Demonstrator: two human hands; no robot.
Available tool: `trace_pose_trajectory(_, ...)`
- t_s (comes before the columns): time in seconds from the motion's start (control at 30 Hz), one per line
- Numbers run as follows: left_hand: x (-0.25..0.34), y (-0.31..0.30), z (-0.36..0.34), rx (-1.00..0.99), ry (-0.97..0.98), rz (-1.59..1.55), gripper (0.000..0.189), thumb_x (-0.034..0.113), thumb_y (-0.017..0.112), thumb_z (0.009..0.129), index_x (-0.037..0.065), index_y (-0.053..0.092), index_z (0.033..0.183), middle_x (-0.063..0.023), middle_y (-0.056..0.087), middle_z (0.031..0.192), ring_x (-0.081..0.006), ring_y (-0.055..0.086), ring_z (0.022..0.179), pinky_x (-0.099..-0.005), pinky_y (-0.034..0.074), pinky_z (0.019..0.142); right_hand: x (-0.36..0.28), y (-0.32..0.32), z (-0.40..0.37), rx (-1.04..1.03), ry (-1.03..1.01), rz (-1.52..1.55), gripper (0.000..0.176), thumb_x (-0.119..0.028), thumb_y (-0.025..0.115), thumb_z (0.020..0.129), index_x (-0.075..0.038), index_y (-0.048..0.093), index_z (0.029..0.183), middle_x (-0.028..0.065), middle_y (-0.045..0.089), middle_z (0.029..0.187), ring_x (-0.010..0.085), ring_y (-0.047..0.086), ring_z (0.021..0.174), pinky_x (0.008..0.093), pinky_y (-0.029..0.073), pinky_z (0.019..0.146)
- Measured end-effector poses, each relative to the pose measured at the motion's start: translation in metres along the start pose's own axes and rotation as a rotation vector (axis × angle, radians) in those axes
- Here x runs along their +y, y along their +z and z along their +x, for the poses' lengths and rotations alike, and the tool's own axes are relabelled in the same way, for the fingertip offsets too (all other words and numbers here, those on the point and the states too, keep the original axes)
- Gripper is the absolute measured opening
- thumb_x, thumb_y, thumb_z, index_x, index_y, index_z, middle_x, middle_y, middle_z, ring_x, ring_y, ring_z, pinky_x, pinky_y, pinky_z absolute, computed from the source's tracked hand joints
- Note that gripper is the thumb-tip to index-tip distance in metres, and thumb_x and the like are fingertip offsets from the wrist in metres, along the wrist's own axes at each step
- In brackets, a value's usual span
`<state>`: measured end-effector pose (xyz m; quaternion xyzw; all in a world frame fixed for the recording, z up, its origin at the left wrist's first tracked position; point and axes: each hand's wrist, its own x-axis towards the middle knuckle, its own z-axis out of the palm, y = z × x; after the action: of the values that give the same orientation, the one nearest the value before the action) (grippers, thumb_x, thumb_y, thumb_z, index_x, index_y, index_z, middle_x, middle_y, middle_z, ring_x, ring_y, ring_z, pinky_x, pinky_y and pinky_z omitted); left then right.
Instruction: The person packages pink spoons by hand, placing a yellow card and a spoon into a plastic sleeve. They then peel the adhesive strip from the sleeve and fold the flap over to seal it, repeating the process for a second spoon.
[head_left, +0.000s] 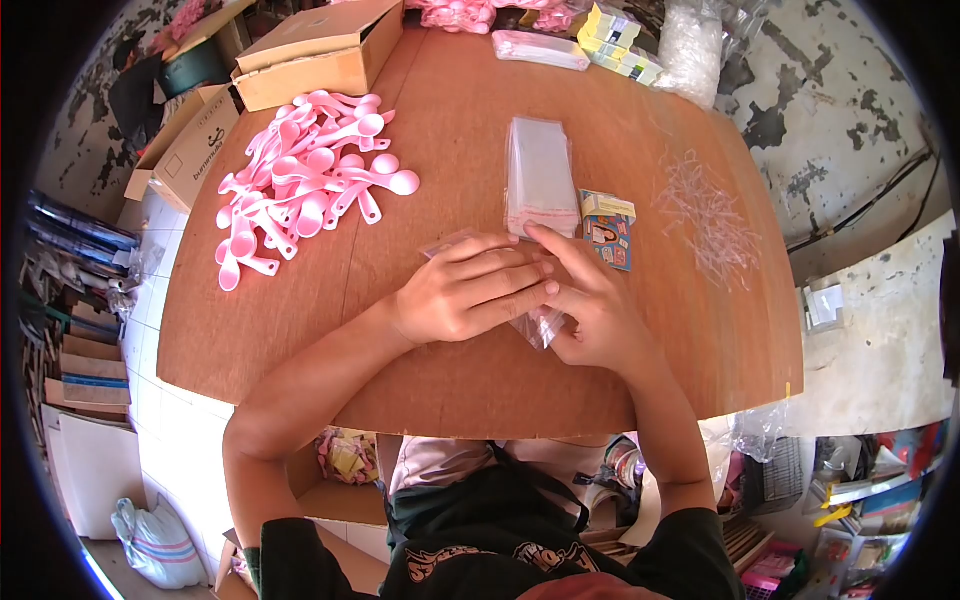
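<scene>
Both hands meet over the wooden table (pixel 400 385), near its front edge. My left hand (pixel 475 290) has its fingers bent and laid together over a clear plastic bag (pixel 541 328). On the bag's other side, my right hand (pixel 590 305) has thumb and fingers closed round it. What lies inside the bag is mostly hidden by the fingers. Just beyond the hands is a stack of clear bags (pixel 541 175), with small printed cards (pixel 607 232) to its right. Pink spoons (pixel 300 180) form a pile at the left.
White plastic strips (pixel 710 215) are scattered at the right. Cardboard boxes (pixel 310 60) stand at the back left. Along the back edge are a pink-edged bag bundle (pixel 541 50), yellow boxes (pixel 615 45) and a clear plastic roll (pixel 690 55).
</scene>
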<state>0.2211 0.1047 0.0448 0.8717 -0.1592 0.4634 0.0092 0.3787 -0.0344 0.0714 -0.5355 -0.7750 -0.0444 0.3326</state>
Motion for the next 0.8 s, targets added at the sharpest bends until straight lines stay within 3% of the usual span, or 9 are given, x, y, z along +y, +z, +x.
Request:
trace_pose_trajectory(0.13,0.002,0.001,-0.002,-0.021,0.007,0.053,0.034,0.013,0.063,0.075,0.007,0.067,0.109,-0.0067,0.065,0.112,-0.0206,0.062,0.105,-0.0391,0.044,0.099,-0.002,0.004,0.000,-0.009,0.046,0.015,0.032,-0.003,0.071,0.068,0.003,0.063,0.098,0.0182,0.048,0.134,0.0364,0.055,0.110,0.0432,0.047,0.090)
trace_pose_trajectory(0.3,0.010,0.006,0.001,-0.023,0.117,0.163,0.035,0.014,0.061,0.075,0.009,0.068,0.109,-0.0023,0.065,0.113,-0.0193,0.061,0.109,-0.0438,0.038,0.106,-0.003,0.009,-0.001,-0.065,0.106,0.041,0.062,-0.002,0.070,0.068,0.002,0.050,0.126,0.0166,0.049,0.134,0.0369,0.054,0.112,0.0439,0.044,0.095)
trace_pose_trajectory(0.4,0.011,0.007,0.001,-0.036,0.106,0.170,0.036,0.014,0.061,0.076,0.012,0.067,0.111,-0.0011,0.064,0.114,-0.0180,0.061,0.108,-0.0438,0.038,0.105,0.001,0.011,-0.004,-0.093,0.095,0.050,0.068,-0.004,0.068,0.070,0.001,0.044,0.133,0.0156,0.050,0.133,0.0365,0.054,0.112,0.0436,0.043,0.095)
trace_pose_trajectory(0.57,0.008,0.007,0.002,-0.036,0.052,0.179,0.038,0.015,0.062,0.076,0.017,0.065,0.113,-0.0003,0.062,0.114,-0.0177,0.060,0.105,-0.0444,0.038,0.103,0.002,0.013,-0.006,-0.073,0.081,0.001,0.055,-0.006,0.067,0.072,0.002,0.051,0.125,0.0164,0.053,0.128,0.0366,0.055,0.109,0.0436,0.045,0.092)
trace_pose_trajectory(0.63,0.010,0.010,0.003,-0.009,-0.163,0.154,0.038,0.016,0.062,0.075,0.019,0.065,0.113,-0.0015,0.060,0.112,-0.0180,0.060,0.103,-0.0449,0.039,0.102,0.001,0.013,-0.007,-0.055,0.077,-0.028,0.050,-0.007,0.067,0.073,0.001,0.055,0.121,0.0167,0.055,0.125,0.0366,0.056,0.107,0.0435,0.046,0.090)
trace_pose_trajectory(0.77,-0.003,0.008,0.000,-0.020,-0.199,0.119,0.044,0.011,0.069,0.069,0.013,0.063,0.113,-0.0062,0.062,0.113,-0.0223,0.061,0.100,-0.0448,0.037,0.102,0.001,0.014,-0.007,-0.006,0.008,-0.044,0.035,-0.008,0.067,0.075,-0.001,0.062,0.110,0.0163,0.059,0.115,0.0358,0.059,0.099,0.0423,0.048,0.085)
trace_pose_trajectory(0.8,-0.005,0.005,-0.003,-0.045,-0.223,0.048,0.040,0.009,0.068,0.071,0.010,0.063,0.111,-0.0069,0.065,0.108,-0.0229,0.064,0.096,-0.0432,0.043,0.097,0.000,0.015,-0.006,0.045,0.003,-0.027,0.032,-0.008,0.067,0.076,-0.002,0.064,0.108,0.0158,0.060,0.112,0.0356,0.060,0.096,0.0416,0.049,0.083)
